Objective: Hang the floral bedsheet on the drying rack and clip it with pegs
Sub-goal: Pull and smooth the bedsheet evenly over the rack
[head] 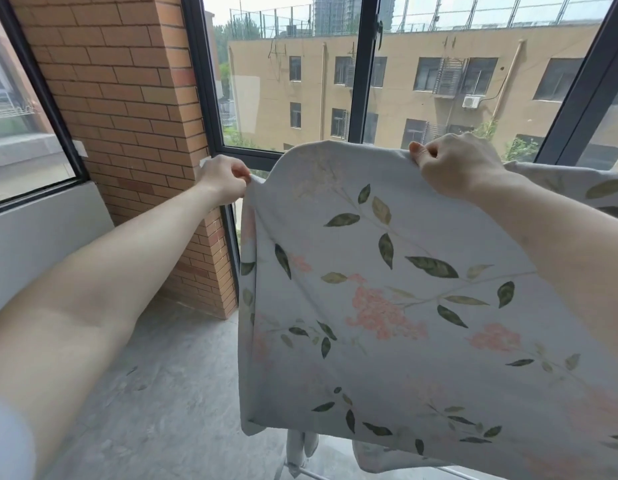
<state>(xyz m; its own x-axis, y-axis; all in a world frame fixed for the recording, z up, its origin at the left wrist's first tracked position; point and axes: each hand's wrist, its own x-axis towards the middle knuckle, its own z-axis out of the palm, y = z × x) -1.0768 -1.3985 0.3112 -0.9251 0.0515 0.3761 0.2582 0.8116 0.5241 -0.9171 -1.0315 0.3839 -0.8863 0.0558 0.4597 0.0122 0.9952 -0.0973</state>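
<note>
Nearest the camera, both bare forearms reach forward and up, spread wide apart, probably to keep the cloth stretched flat rather than bunched. Floral bedsheet (387,289) hangs between them as a broad panel of pale cloth printed with green leaves and pink blossom, lower hem loose just above the concrete floor (169,393). Left hand (226,180) pinches the sheet's left corner, fingers curled tight on a small fold. Right hand (456,164) grips the top edge, thumb over the front, fingers behind; the cloth arches up between the two holds. Below the hem a thin grey bar (318,474) shows, likely part of the drying rack, with more pale fabric draped by it; rack otherwise hidden behind the sheet. No pegs visible. Judged stage: sheet being spread or positioned, clipping not yet begun. Beyond: brick pillar (127,98), dark window frame (361,81), tan apartment block (439,81) across the way.
</note>
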